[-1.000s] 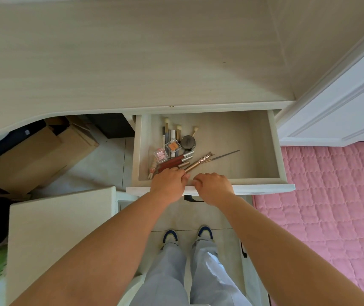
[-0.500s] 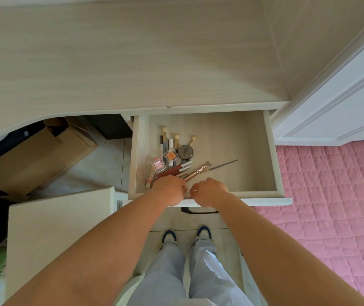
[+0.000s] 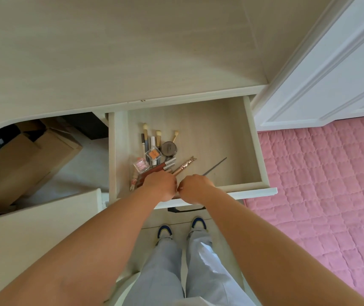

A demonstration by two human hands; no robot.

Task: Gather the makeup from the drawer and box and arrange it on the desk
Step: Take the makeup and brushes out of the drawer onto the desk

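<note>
The drawer [image 3: 255, 149] stands pulled out below the front edge of the pale wood surface [image 3: 110, 51], and the makeup lies in its left half. A row of small brushes [image 3: 145, 134] and pencils lies with long axes running front to back, bristle tips pointing toward the back of the drawer. Just to their right sits a round dark compact [image 3: 169, 148]; in front of it lie a clear square pot with orange colour [image 3: 153, 154] and a second one with pink glitter [image 3: 141, 165]. A red-brown tube with a silver cap [image 3: 159, 166] lies slanted, cap end pointing up and to the right. Beside it a rose-gold ornate stick [image 3: 184, 165] slants the same way, and a thin dark grey stick [image 3: 215, 166] lies further right, also slanted up-right.

The left hand [image 3: 160, 184] reaches into the front of the drawer over the near ends of the tubes; its fingers are curled downward, and whether they grip anything cannot be told. The right hand [image 3: 195, 187] sits just beside it at the drawer's front wall, fingers curled under, their grasp hidden too. The two hands almost touch.

A cardboard box [image 3: 22, 160] rests on the floor to the left under the surface.
</note>
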